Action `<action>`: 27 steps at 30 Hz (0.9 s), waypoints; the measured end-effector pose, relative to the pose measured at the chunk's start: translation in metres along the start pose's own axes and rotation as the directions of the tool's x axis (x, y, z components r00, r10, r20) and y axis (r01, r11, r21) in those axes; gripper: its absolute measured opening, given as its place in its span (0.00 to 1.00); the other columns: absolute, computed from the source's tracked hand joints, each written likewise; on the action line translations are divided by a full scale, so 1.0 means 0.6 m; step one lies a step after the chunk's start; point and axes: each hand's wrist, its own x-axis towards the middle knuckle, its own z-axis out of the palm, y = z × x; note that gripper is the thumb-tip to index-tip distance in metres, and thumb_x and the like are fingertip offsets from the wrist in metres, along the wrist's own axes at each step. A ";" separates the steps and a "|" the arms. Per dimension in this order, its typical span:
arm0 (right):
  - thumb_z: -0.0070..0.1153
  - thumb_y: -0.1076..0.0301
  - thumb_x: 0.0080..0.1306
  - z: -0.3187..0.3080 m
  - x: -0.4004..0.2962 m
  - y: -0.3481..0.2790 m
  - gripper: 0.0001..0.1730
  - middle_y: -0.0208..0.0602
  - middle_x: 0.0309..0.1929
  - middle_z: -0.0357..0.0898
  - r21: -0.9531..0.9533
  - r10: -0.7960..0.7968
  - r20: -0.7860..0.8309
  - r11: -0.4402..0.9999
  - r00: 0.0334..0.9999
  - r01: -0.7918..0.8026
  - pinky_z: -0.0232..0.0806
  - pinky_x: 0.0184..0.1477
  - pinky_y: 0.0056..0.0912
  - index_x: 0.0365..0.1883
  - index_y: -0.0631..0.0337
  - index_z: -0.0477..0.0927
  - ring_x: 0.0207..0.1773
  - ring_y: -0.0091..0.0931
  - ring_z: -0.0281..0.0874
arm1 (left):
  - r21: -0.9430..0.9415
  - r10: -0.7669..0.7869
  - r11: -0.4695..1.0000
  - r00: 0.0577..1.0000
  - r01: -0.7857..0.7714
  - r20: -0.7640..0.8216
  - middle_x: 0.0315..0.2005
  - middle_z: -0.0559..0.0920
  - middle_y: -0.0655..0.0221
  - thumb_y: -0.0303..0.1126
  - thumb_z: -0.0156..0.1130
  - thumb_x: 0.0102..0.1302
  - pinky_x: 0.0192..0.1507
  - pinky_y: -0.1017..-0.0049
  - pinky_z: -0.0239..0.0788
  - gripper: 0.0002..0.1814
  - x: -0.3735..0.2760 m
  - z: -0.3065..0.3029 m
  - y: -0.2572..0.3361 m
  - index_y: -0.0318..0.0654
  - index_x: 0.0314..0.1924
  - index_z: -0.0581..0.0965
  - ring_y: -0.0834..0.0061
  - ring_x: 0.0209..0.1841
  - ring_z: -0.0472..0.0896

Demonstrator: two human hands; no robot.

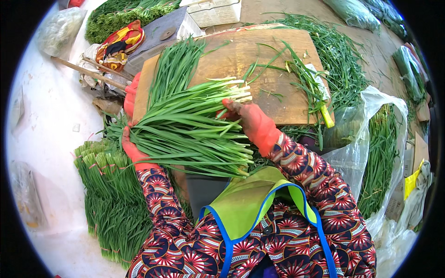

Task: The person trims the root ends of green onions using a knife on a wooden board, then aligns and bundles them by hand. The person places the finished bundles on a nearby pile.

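Note:
A large loose bunch of garlic chives [194, 135] spreads across my lap and the near edge of a wooden board [240, 52]. My left hand [135, 149], in an orange-red rubber glove, grips its leafy end. At the pale stem ends on the other side, my gloved right hand [252, 120] pinches some stems between thumb and fingers. Another sheaf of chives [177, 64] lies on the board's left part, running under the held ones. On the board's right side rests a knife with a yellow handle [326, 116], its blade partly covered by stray leaves.
Banded chive bundles [114, 208] are stacked at my left. Loose trimmings [340, 52] heap beyond the board's right edge. A clear plastic bag [361, 153] with chives stands at my right. White plastic crates [215, 14] and a wooden pole [88, 73] are farther off.

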 end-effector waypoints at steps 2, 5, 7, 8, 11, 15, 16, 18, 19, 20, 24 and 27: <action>0.56 0.56 0.66 -0.018 -0.010 0.000 0.18 0.36 0.32 0.83 -0.099 -0.033 0.153 0.994 0.988 0.049 0.67 0.43 0.28 0.42 0.63 0.79 0.35 0.23 0.76 | 0.029 0.038 0.999 0.999 -0.038 0.003 0.38 0.82 0.64 0.37 0.52 0.66 0.53 0.60 0.69 0.11 -0.008 0.013 -0.004 0.39 0.37 0.77 0.64 0.45 0.78; 0.56 0.58 0.65 -0.038 -0.082 -0.027 0.18 0.34 0.34 0.84 -0.422 0.032 0.081 0.907 0.996 0.005 0.67 0.45 0.26 0.42 0.65 0.82 0.37 0.21 0.76 | -0.011 0.032 0.999 0.998 -0.032 0.052 0.38 0.82 0.63 0.37 0.54 0.65 0.56 0.57 0.68 0.10 -0.017 0.018 -0.010 0.39 0.37 0.79 0.63 0.47 0.78; 0.56 0.59 0.65 -0.089 -0.104 -0.032 0.18 0.33 0.35 0.85 -0.574 0.095 0.064 0.818 0.993 -0.042 0.67 0.44 0.25 0.43 0.65 0.82 0.37 0.20 0.76 | -0.034 0.020 0.999 0.997 -0.017 0.073 0.38 0.82 0.63 0.37 0.54 0.66 0.56 0.58 0.68 0.10 -0.017 0.025 -0.011 0.39 0.37 0.79 0.64 0.47 0.78; 0.57 0.61 0.64 -0.104 -0.118 -0.043 0.16 0.36 0.34 0.84 -0.501 0.121 0.038 0.861 0.992 -0.086 0.68 0.45 0.25 0.40 0.66 0.83 0.37 0.22 0.78 | -0.042 0.013 0.999 0.998 -0.010 0.067 0.37 0.82 0.64 0.37 0.54 0.66 0.56 0.59 0.68 0.10 -0.015 0.021 -0.008 0.39 0.36 0.78 0.65 0.45 0.79; 0.56 0.62 0.65 -0.190 -0.127 -0.052 0.17 0.39 0.36 0.83 -0.315 0.000 -0.093 0.949 0.996 -0.029 0.70 0.46 0.28 0.43 0.68 0.80 0.43 0.26 0.79 | -0.098 0.008 0.995 0.989 0.007 0.145 0.38 0.82 0.63 0.36 0.54 0.66 0.56 0.59 0.68 0.09 -0.016 0.025 -0.011 0.39 0.37 0.78 0.65 0.46 0.78; 0.55 0.57 0.66 -0.153 -0.112 -0.045 0.20 0.37 0.40 0.81 -0.209 -0.046 -0.315 0.978 0.948 -0.022 0.68 0.50 0.30 0.46 0.67 0.78 0.46 0.29 0.78 | -0.081 0.037 0.996 0.991 -0.026 0.129 0.38 0.81 0.62 0.37 0.55 0.65 0.57 0.57 0.66 0.10 -0.005 0.007 -0.006 0.38 0.37 0.77 0.63 0.50 0.76; 0.56 0.56 0.66 -0.127 -0.114 -0.037 0.22 0.36 0.41 0.81 -0.267 0.008 -0.211 0.961 0.977 -0.066 0.67 0.51 0.29 0.49 0.66 0.78 0.47 0.27 0.78 | -0.072 0.035 0.997 0.992 -0.026 0.124 0.38 0.81 0.62 0.37 0.55 0.65 0.57 0.58 0.66 0.10 -0.005 0.008 -0.008 0.38 0.37 0.77 0.64 0.49 0.76; 0.59 0.54 0.64 -0.063 -0.114 -0.027 0.26 0.34 0.43 0.81 -0.404 0.057 -0.056 0.912 0.997 -0.075 0.67 0.51 0.26 0.51 0.65 0.77 0.47 0.24 0.76 | -0.059 0.032 0.998 0.994 -0.026 0.101 0.38 0.82 0.63 0.36 0.55 0.65 0.57 0.59 0.68 0.10 -0.015 0.017 -0.005 0.38 0.38 0.78 0.66 0.46 0.78; 0.61 0.53 0.62 -0.039 -0.113 -0.023 0.27 0.33 0.42 0.81 -0.473 0.037 0.001 0.880 0.999 -0.032 0.67 0.51 0.25 0.52 0.66 0.77 0.46 0.22 0.76 | -0.055 0.036 0.998 0.995 -0.031 0.094 0.37 0.83 0.63 0.35 0.55 0.65 0.56 0.60 0.69 0.10 -0.020 0.024 -0.004 0.38 0.39 0.79 0.67 0.44 0.80; 0.61 0.55 0.63 -0.042 -0.102 -0.002 0.26 0.33 0.42 0.81 -0.453 0.080 0.003 0.889 0.997 -0.070 0.67 0.50 0.22 0.51 0.67 0.77 0.45 0.18 0.75 | -0.071 0.025 0.997 0.993 -0.017 0.117 0.37 0.83 0.63 0.35 0.55 0.65 0.56 0.60 0.69 0.10 -0.022 0.025 -0.004 0.38 0.39 0.79 0.67 0.44 0.80; 0.58 0.64 0.66 -0.049 -0.111 -0.017 0.20 0.32 0.43 0.82 -0.457 0.110 -0.045 0.881 0.993 -0.118 0.67 0.49 0.21 0.50 0.69 0.78 0.44 0.18 0.75 | -0.086 0.015 0.996 0.983 0.000 0.181 0.38 0.82 0.63 0.37 0.56 0.65 0.57 0.59 0.67 0.10 -0.014 0.020 -0.010 0.38 0.38 0.77 0.64 0.47 0.77; 0.57 0.62 0.66 -0.078 -0.113 -0.014 0.16 0.29 0.35 0.81 -0.498 0.026 -0.003 0.867 1.000 -0.024 0.67 0.42 0.22 0.44 0.68 0.80 0.36 0.17 0.74 | -0.038 0.043 0.999 0.991 -0.039 0.130 0.38 0.81 0.63 0.38 0.57 0.64 0.57 0.60 0.66 0.10 -0.011 0.017 -0.015 0.38 0.38 0.76 0.64 0.49 0.76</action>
